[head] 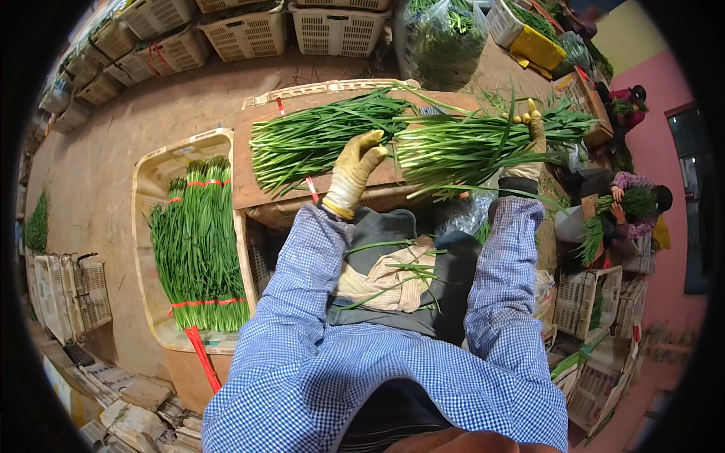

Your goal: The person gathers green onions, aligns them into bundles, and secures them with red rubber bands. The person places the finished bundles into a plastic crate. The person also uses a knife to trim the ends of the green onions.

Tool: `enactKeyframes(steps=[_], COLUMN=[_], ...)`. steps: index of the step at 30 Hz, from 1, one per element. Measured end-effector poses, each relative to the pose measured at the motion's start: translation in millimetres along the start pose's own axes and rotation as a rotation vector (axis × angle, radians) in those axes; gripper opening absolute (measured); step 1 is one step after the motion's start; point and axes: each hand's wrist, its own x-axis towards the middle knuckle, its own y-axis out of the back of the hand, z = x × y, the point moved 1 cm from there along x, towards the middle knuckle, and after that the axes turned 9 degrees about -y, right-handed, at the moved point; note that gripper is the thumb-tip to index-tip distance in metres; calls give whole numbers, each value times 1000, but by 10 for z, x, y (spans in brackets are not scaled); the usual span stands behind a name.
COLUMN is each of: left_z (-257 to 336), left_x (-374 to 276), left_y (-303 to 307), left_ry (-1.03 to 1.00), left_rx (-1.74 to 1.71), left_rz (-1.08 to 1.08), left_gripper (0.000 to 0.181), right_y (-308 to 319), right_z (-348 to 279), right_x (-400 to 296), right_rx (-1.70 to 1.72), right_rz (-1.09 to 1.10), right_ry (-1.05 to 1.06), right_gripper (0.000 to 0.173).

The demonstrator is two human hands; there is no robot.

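Note:
My right hand (528, 139), in a yellowed work glove, grips a loose bunch of garlic chives (453, 147) by its leafy part, the pale stem ends pointing left. One finger sticks up above the leaves. My left hand (358, 164), gloved too, has thumb and fingers apart with nothing between them. It is near the right part of a pile of garlic chives (323, 136) on a wooden board (243, 181). Just left of the board, a cream plastic crate (144, 226) holds several chive bundles (198, 249) tied with red bands.
Red ties (202, 357) hang by the crate's near edge. Loose stems and a striped cloth (396, 277) lie on my lap. A bagged heap of greens (442, 45) and stacked crates (340, 31) stand beyond the board. At the right, a seated person (628, 198) handles greens.

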Motion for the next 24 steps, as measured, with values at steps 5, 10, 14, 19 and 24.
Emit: enactKeyframes(steps=[5, 10, 14, 19, 24], left_z=[112, -638, -512, -658, 98], left_x=[60, 480, 80, -138, 23], left_y=[-413, 50, -14, -278, -73], left_ry=[-7, 304, 582, 157, 109], left_rx=[368, 33, -101, -352, -651], left_rz=[-140, 148, 28, -96, -14], left_gripper=[53, 28, 34, 27, 28], right_y=[-370, -761, -662, -374, -353], right_z=[41, -218, -319, 0, -104], right_x=[-144, -193, -72, 63, 106], right_rx=[-19, -37, 41, -203, -55], right_rz=[41, -144, -25, -8, 309], right_ry=[-94, -66, -87, -63, -41], right_gripper=[35, 28, 26, 22, 15])
